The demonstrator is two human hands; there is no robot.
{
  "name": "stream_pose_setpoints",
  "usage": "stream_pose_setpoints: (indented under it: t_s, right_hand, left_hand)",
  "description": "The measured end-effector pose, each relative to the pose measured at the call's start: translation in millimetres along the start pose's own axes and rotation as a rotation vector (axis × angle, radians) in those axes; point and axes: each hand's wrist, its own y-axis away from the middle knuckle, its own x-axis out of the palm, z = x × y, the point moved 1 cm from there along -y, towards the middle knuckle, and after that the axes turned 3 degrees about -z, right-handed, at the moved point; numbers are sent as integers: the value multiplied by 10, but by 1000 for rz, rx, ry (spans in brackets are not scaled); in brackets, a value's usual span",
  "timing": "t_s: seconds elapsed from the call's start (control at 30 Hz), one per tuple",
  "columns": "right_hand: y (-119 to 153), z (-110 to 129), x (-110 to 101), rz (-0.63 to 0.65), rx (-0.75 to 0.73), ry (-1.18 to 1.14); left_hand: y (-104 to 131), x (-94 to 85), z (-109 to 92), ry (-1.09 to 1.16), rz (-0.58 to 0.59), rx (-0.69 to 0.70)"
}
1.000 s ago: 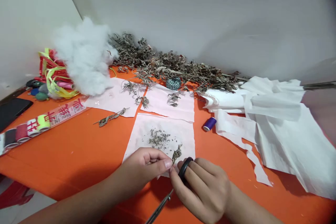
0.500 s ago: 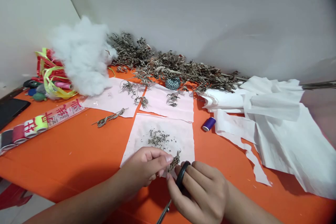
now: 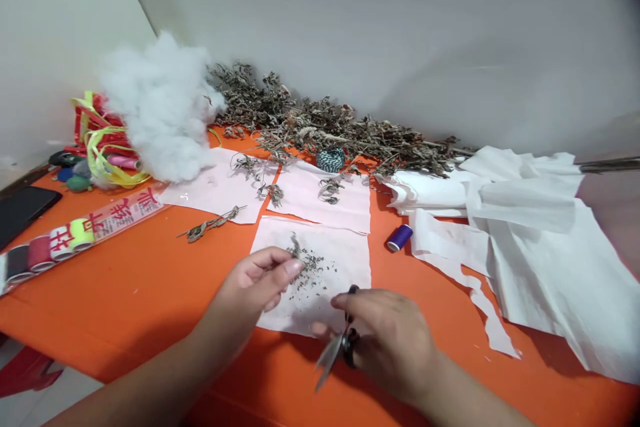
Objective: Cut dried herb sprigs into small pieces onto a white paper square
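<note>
Between thumb and fingers, my left hand (image 3: 270, 277) pinches a small dried leaf sprig (image 3: 295, 244) above a square of pale pinkish cloth (image 3: 350, 253). Dark crumbled leaf bits (image 3: 313, 267) lie scattered on that cloth, just beyond my left fingertips. My right hand (image 3: 390, 340) grips black-handled scissors (image 3: 333, 353) by their loops. The blades point down and toward my left, slightly apart, over the near edge of the cloth. The sprig and the scissors are not touching.
Dried stalks (image 3: 320, 123) run along the wall behind a ball of twine (image 3: 331, 159). White stuffing (image 3: 160, 107), ribbons (image 3: 113, 157) and packed thread spools (image 3: 55, 243) stand left. A purple spool (image 3: 400, 238) and white cloth sheets (image 3: 540, 253) lie right, on an orange tabletop (image 3: 165, 273).
My left hand has moved left and away from me with the sprig, apart from my right hand. In my right hand the scissors have swung round, so their blades now show.
</note>
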Motion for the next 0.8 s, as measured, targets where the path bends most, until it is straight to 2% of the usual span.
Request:
stream_pose_setpoints:
  t_s: [0.1, 0.17, 0.2, 0.27, 0.33, 0.4, 0.47, 0.53, 0.63, 0.8]
  right_hand:
    - [-13, -55, 17, 70, 490, -261]
    - [-37, -81, 14, 158, 667, -369]
    - [-47, -90, 9, 210, 695, -373]
    - [-55, -103, -5, 312, 645, -252]
    - [-42, -113, -21, 342, 506, 30]
    - [-18, -114, -36, 279, 343, 328]
    - [3, -100, -46, 200, 213, 493]
    - [13, -75, -51, 196, 140, 520]
    - [4, -23, -62, 261, 106, 454]
    - [-24, 1, -97, 403, 276, 188]
  left_hand:
    - [-14, -66, -102, 41, -62, 37]
    - [-12, -70, -131, 35, -36, 33]
    - [-5, -64, -129, 19, -13, 32]
    - [20, -39, -100, -27, 30, 47]
    - [60, 0, -57, -112, 85, 95]
    - [103, 54, -17, -253, 154, 163]
    - [138, 114, 8, -405, 206, 221]
    - [156, 167, 12, -512, 206, 263]
    - [157, 219, -18, -645, 187, 301]
    - [119, 222, -197, -776, 204, 295]
